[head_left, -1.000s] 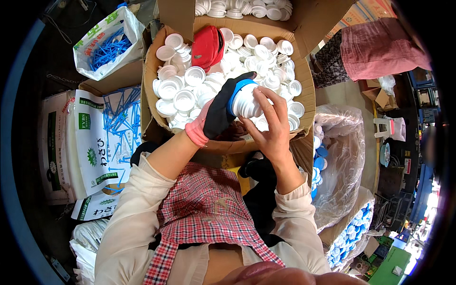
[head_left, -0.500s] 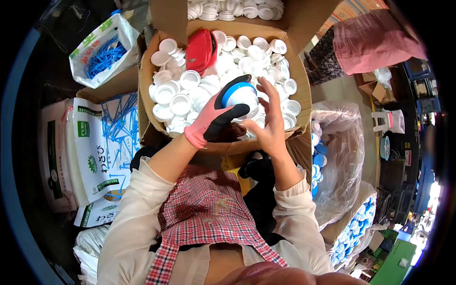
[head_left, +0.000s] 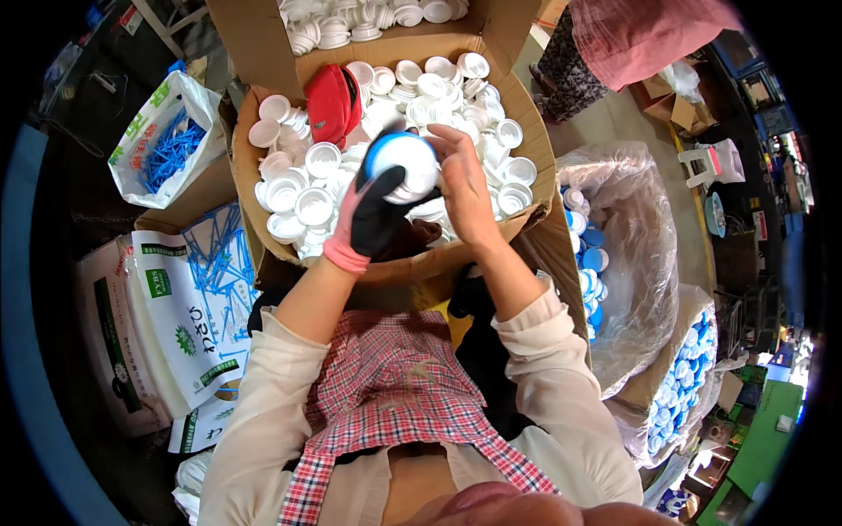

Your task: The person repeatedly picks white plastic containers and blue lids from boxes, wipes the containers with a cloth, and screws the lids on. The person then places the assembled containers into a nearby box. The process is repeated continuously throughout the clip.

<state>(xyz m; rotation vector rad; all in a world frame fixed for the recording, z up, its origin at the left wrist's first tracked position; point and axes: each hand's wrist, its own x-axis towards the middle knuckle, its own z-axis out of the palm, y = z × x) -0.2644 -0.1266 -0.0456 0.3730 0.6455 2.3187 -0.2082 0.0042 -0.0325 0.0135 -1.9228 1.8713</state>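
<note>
My left hand (head_left: pixel 373 215), in a pink and black glove, is closed on a round blue-and-white plastic cap (head_left: pixel 405 165), its white face turned up. The cap is somewhat blurred. At its right edge, my bare right hand (head_left: pixel 465 188) has its fingers bent against the rim; the thumb is partly hidden. Both hands are above the near part of a cardboard box (head_left: pixel 395 270) filled with loose white plastic caps (head_left: pixel 313 207). Among those caps lies a red zippered pouch (head_left: pixel 331 105), left of my hands.
Left are a white bag (head_left: pixel 189 92) of blue plastic strips and a printed sack (head_left: pixel 167 307) with more strips. A clear plastic liner (head_left: pixel 645 263) and a carton of blue and white caps (head_left: pixel 680 381) stand right. Far right, a person in pink (head_left: pixel 645 39) stands near a white stool (head_left: pixel 699 162).
The cap has turned so its white face shows more, moving slightly left with both hands. My right fingers, spread apart earlier, have come in against its edge. The view has shifted.
</note>
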